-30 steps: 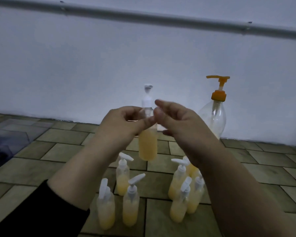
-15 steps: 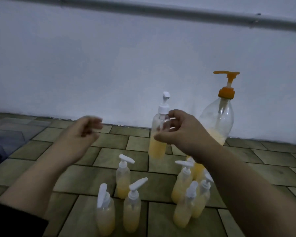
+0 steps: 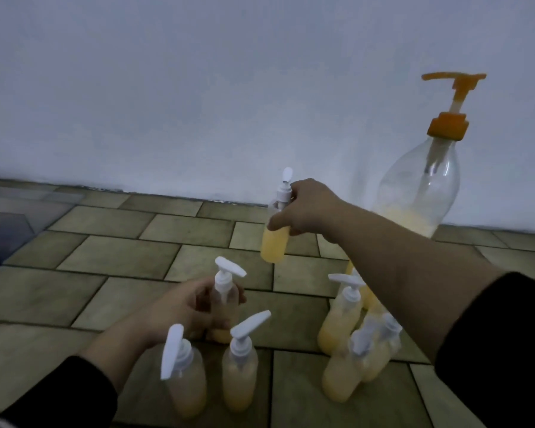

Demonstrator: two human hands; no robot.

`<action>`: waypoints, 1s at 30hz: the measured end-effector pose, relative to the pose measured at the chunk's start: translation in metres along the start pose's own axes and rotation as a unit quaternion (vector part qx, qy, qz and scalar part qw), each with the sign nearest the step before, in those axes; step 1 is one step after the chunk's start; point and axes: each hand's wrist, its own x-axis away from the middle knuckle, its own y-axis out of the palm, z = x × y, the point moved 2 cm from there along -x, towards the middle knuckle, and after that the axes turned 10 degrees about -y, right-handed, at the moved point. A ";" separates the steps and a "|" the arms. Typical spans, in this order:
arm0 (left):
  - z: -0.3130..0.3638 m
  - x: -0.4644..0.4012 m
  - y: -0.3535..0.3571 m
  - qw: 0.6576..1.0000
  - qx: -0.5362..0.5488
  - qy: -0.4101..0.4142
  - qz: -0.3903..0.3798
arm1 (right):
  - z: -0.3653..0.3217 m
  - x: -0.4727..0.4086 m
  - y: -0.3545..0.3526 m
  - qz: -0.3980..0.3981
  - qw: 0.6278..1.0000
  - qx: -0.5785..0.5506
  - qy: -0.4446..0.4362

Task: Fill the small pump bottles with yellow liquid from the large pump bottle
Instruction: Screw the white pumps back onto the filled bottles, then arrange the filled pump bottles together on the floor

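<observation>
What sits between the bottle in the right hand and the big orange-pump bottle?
In the head view, only the right hand and its forearm, holding the small bottle. Behind them is bare tiled floor up to the large pump bottle.

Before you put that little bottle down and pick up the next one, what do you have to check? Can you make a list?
1. Right hand holds the filled small bottle firmly near its neck: ok.
2. Its white pump cap is on: ok; screwed tight: cannot tell.
3. Bare floor tile below for setting it down: ok.
4. Left hand grips the next small bottle: ok.
5. That bottle needs more liquid: ok, it looks yellow only near the bottom.
6. Large pump bottle has liquid left: ok, though low.
</observation>
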 end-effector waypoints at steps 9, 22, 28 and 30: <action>0.015 -0.057 -0.021 0.974 0.017 -0.041 0.223 | 0.013 -0.029 0.037 -0.091 0.988 0.121 0.035; 0.014 -0.074 -0.026 0.978 -0.002 -0.054 0.203 | 0.013 -0.032 0.053 -0.211 0.913 0.348 -0.030; 0.011 -0.064 -0.030 0.984 0.013 -0.086 0.158 | -0.001 -0.014 0.009 -0.150 0.973 0.169 0.052; 0.007 -0.051 -0.036 0.977 0.065 -0.101 0.174 | -0.011 0.003 -0.015 -0.104 0.982 0.153 0.034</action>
